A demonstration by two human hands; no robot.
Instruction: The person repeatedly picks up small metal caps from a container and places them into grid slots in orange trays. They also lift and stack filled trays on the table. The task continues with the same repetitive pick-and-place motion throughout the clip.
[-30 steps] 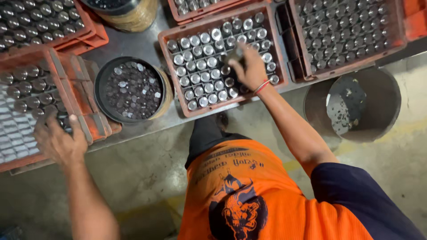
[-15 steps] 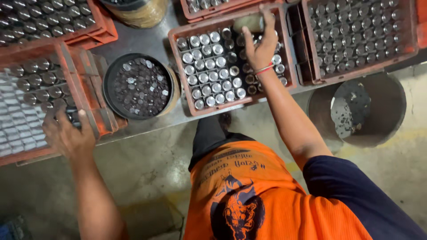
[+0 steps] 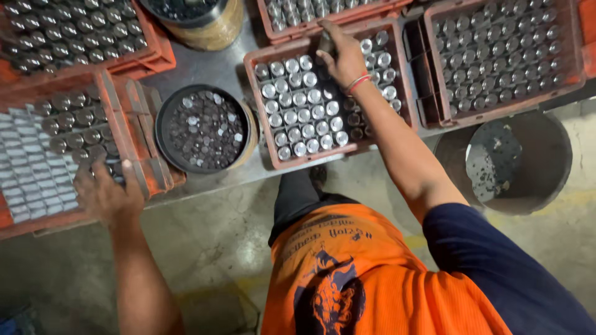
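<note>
Head view: the middle crate [image 3: 406, 93], a red-brown plastic box at about 12 o'clock on the steel worktop [image 3: 205, 62], is seen largely filled with upright metal cans [image 3: 304, 115] standing in rows; its right-hand part is hidden under the forearm, so the fill there cannot be judged. The right hand [image 3: 343, 59] is reached to the crate's far edge and is closed round a dark, can-like piece (too blurred to name more closely). The left hand [image 3: 105, 193], at 9 o'clock, is laid with fingers spread on the near rim of the left crate [image 3: 133, 133], gripping nothing; in that crate some cans stand beside flat rows of pale silver pieces.

A round black tub [image 3: 162, 133] of loose metal discs sits between the two crates, at 11 o'clock. Full crates are ranged at 10, 12 and 2 o'clock. A grey bucket [image 3: 546, 167], nearly empty, stands on the floor at 3 o'clock. No labels or signs are made out on the crates; the only printing seen is a dark emblem on the orange shirt [image 3: 372, 285].
</note>
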